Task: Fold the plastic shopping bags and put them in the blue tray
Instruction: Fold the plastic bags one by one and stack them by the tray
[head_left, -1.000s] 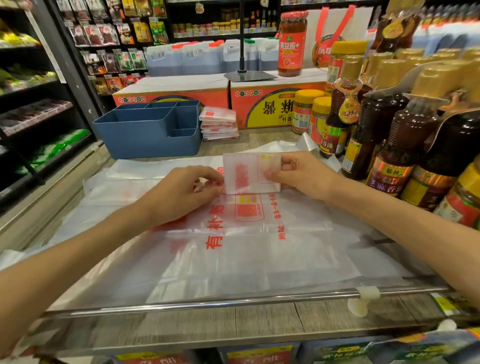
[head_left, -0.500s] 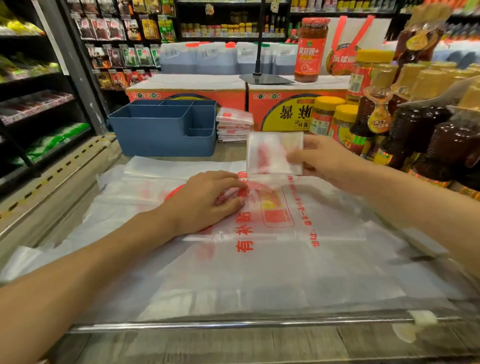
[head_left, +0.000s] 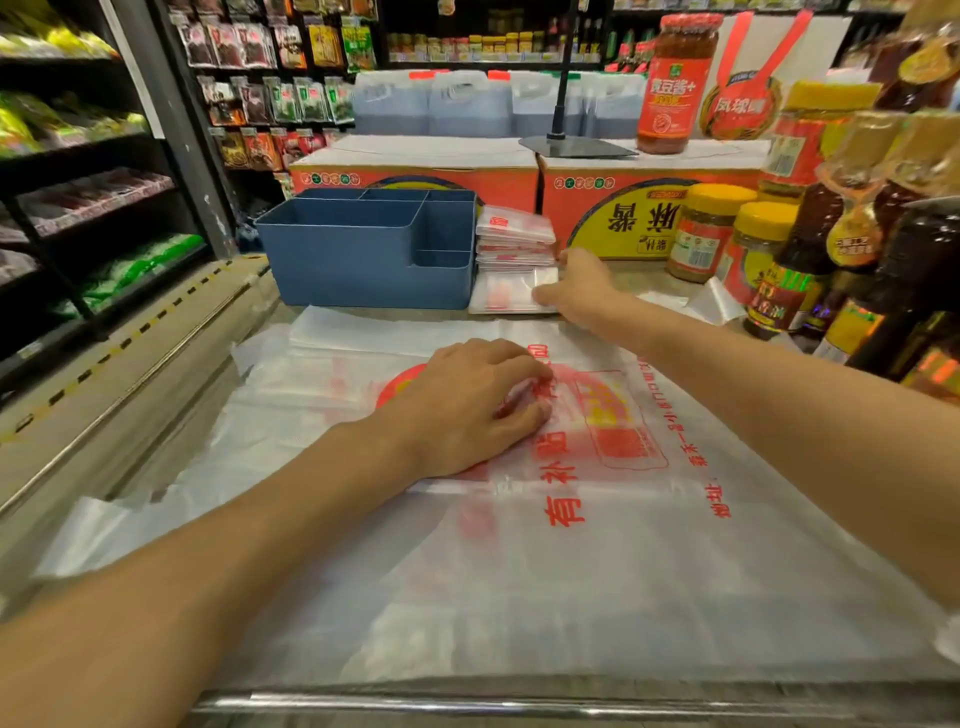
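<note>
- Fingers (head_left: 545, 297) of the right hand (head_left: 582, 291) stretched forward, tips on the near right edge of a folded bag (head_left: 511, 293); pinching it or only pressing on it, cannot tell through the blur.
- Folded bag lying flat on the counter (head_left: 644, 275), just right of the blue tray (head_left: 363, 249), in front of a stack of folded bags (head_left: 514, 234).
- Left hand (head_left: 467, 405) palm down, fingers curled loosely, pressing on the top of a pile of flat bags (head_left: 571, 545); gripping nothing.
- Pile spread across the near counter, red print facing up.
- Blue tray at the back left, compartments showing no bags inside.
- Jars (head_left: 711, 228) and dark bottles (head_left: 893, 280) crowded along the right.
- Orange boxes (head_left: 415, 176) behind the tray.
</note>
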